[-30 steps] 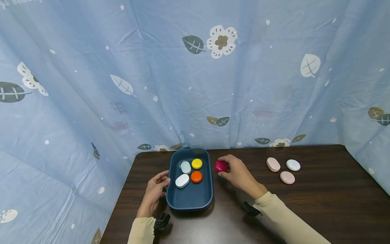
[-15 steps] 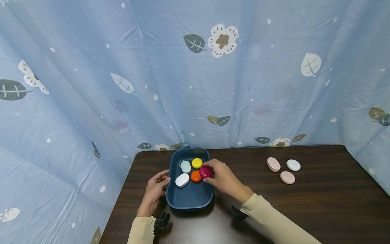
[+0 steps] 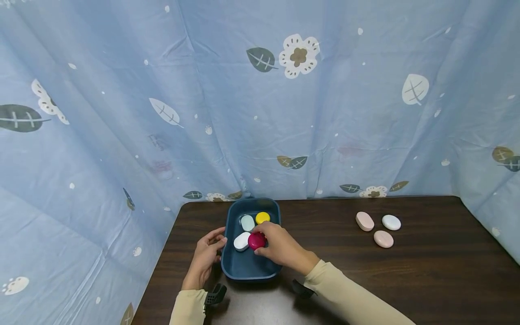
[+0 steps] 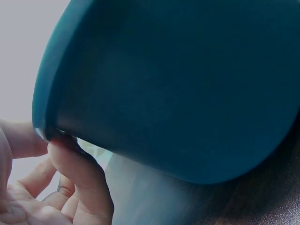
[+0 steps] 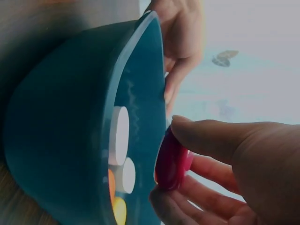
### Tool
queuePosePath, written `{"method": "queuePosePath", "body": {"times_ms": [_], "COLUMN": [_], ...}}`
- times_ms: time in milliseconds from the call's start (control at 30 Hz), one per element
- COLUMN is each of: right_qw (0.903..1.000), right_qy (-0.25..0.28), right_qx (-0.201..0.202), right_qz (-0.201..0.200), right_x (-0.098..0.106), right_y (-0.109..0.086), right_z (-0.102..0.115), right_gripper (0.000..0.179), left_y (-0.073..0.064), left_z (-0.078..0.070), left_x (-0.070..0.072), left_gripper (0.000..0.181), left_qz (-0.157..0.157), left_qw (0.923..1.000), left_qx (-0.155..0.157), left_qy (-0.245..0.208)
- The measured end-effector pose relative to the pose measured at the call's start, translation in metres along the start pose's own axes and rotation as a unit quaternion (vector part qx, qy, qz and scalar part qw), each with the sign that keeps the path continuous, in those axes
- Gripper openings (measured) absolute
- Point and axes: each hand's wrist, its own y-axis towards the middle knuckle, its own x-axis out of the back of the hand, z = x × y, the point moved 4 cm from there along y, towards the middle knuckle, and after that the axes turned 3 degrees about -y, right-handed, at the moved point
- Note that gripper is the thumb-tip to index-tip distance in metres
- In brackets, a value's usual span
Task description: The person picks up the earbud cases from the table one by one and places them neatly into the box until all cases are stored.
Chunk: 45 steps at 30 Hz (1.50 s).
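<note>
A smooth, glossy magenta disc with rounded edges [image 3: 256, 241] is pinched between the thumb and fingers of my right hand [image 3: 282, 246], over the inside of a dark blue rectangular bin [image 3: 251, 270]. The bin holds a white oval piece [image 3: 241, 242], a pale mint oval piece [image 3: 247, 223] and a yellow round piece [image 3: 262, 218]. An orange piece [image 5: 111, 185] shows in the right wrist view; in the head view the disc and right hand hide it. My left hand [image 3: 204, 257] rests against the bin's left side, with a fingertip just under the rim in the left wrist view.
On the dark wooden table [image 3: 325, 280], to the right, lie two pale pink ovals [image 3: 364, 221] and a white oval [image 3: 391, 222]. A blue patterned curtain [image 3: 227, 113] hangs behind the table and down its left side.
My right hand has carried the magenta disc leftward from beside the bin, across its right rim, to over the bin's middle, covering the orange piece. The left hand has stayed at the bin's side.
</note>
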Motion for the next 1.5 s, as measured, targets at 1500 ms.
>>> {"method": "queuePosePath", "body": {"times_ms": [1500], "right_qw": [0.9982], "right_qy": [0.050], "right_qx": [-0.003], "right_qz": [0.034], "right_x": [-0.010], "right_y": [-0.005], "right_z": [0.005], "right_gripper": [0.034], "left_y": [-0.001], "left_z": [0.000], "left_x": [0.001], "left_gripper": [0.040], "left_qz": [0.003], "left_qw": [1.0000], "left_qx": [0.001], "left_qy": [0.004]}}
